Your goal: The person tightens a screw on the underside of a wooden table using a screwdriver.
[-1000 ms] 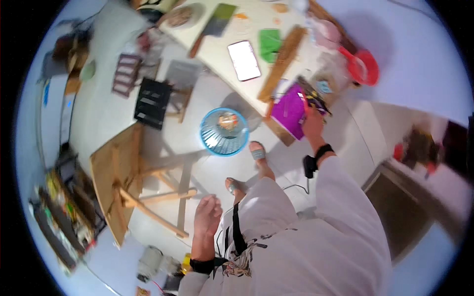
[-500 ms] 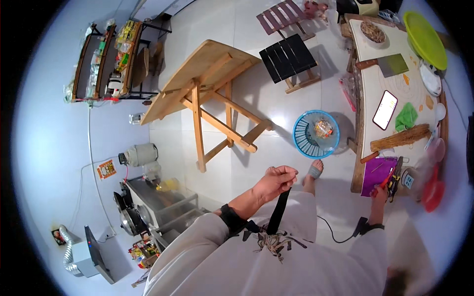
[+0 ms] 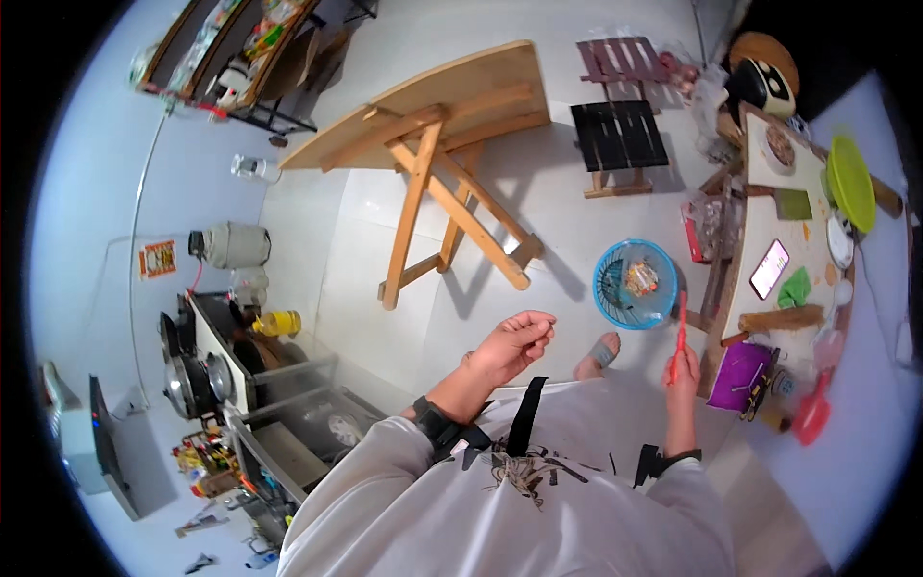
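Red tool (image 3: pixel 682 327) points forward, gripped in the right hand (image 3: pixel 682 371); the left hand (image 3: pixel 514 348), fingers curled, is apart.

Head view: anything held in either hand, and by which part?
Right hand: a slender red tool, gripped near its end closest to the body. Left hand: fingers curled; can't tell if it holds anything.

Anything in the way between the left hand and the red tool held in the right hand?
Nothing visible blocks the space between the left hand and the red tool, which the right hand grips. The foot and blue basket show near that gap, but down at floor level.
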A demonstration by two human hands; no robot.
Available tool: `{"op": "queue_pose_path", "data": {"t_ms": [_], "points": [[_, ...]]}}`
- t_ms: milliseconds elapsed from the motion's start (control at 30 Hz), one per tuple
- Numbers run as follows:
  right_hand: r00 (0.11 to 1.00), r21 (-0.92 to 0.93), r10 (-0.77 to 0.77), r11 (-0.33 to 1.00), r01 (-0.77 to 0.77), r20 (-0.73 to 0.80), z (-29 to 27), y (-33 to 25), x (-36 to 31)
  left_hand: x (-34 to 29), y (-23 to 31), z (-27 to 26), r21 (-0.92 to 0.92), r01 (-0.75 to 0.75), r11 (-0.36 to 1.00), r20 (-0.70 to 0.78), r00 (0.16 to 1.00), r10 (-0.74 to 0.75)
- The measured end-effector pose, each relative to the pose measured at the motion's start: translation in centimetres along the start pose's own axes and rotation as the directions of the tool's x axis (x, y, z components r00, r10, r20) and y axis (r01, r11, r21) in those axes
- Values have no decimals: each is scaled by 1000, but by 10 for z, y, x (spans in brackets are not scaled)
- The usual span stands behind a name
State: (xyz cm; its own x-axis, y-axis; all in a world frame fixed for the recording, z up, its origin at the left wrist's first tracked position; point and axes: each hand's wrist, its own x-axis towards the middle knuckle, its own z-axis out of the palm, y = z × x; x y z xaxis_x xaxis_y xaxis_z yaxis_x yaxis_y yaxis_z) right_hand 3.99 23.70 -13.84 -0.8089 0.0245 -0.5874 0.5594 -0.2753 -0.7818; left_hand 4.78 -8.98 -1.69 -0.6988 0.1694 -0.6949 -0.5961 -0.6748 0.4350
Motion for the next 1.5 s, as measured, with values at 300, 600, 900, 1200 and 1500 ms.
{"op": "queue_pose_path", "data": {"t_ms": [300, 600, 900, 1200, 1500], "points": [[951, -137, -13, 989, 58, 309, 292, 80, -89, -175, 101, -234, -391, -334, 858, 33, 926, 376], [773, -514, 193, 836, 193, 604, 500, 114, -160, -291, 164, -372, -411, -593, 693, -88, 782, 617], [701, -285, 164, 957, 58, 694, 649, 138, -187, -295, 244, -450, -180, -637, 750, -173, 771, 613], [731, -297, 177, 954, 37, 659, 797, 139, -167, -248, 355, -489, 77, -361, 929, -136, 920, 368], [930, -243, 61, 969, 31, 362, 814, 127, -138, -168, 408, -471, 380, -126, 916, 73, 992, 106]]}}
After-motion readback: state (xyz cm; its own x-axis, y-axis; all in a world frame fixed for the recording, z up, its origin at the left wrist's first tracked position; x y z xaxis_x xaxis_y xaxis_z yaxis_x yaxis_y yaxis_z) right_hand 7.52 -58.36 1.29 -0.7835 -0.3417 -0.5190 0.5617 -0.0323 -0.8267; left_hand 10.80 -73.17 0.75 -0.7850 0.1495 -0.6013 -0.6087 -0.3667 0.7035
